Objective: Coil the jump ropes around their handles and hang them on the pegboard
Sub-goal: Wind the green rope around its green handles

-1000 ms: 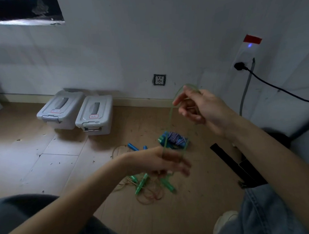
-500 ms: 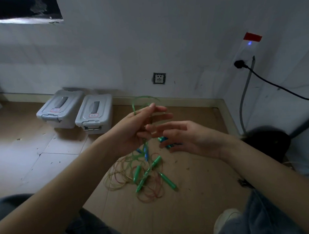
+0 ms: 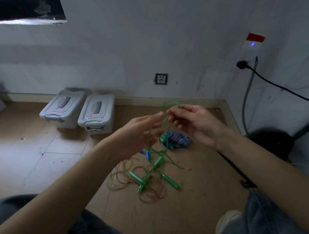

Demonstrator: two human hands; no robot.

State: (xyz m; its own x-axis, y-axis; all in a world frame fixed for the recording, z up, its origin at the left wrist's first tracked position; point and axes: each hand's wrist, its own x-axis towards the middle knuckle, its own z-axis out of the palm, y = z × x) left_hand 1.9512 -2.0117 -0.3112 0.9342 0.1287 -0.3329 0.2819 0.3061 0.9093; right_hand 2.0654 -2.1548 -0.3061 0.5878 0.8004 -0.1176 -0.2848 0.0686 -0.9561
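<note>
Green jump rope hangs looped between my raised hands, trailing to its handles on the floor. My right hand pinches the loop's top; whether my left hand grips the cord, I cannot tell.

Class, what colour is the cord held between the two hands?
Green cord, seen in the head view.

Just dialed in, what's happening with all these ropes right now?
A seated person holds a loop of thin green jump-rope cord up between both hands: the right hand pinches it at the top, and the left hand touches it with fairly straight, blurred fingers. The cord trails down to green plastic handles lying in a tangle of loose reddish-yellow cord on the wooden floor. A blue-and-white braided rope bundle lies behind. Nothing is coiled yet, and no pegboard is in view.
</note>
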